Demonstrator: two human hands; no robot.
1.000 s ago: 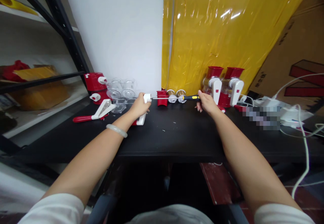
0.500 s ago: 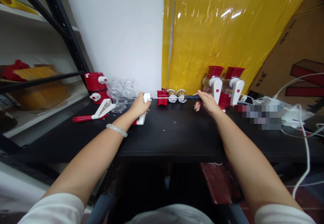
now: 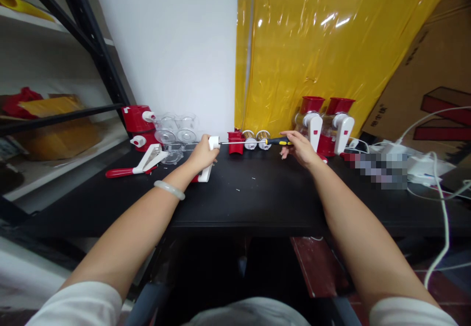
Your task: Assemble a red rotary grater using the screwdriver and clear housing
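Left hand (image 3: 202, 156) closed round white plastic part (image 3: 214, 142), end facing right hand (image 3: 302, 150). Right hand loosely gripping black-and-yellow screwdriver (image 3: 276, 141) by handle end, one finger stretched above it. Screwdriver level between hands, slim metal shaft reaching white part; tip contact too small to tell. Two small metal screws (image 3: 237, 190) lie on black tabletop (image 3: 257, 210); curved red plastic piece (image 3: 235, 142) stands farther back.
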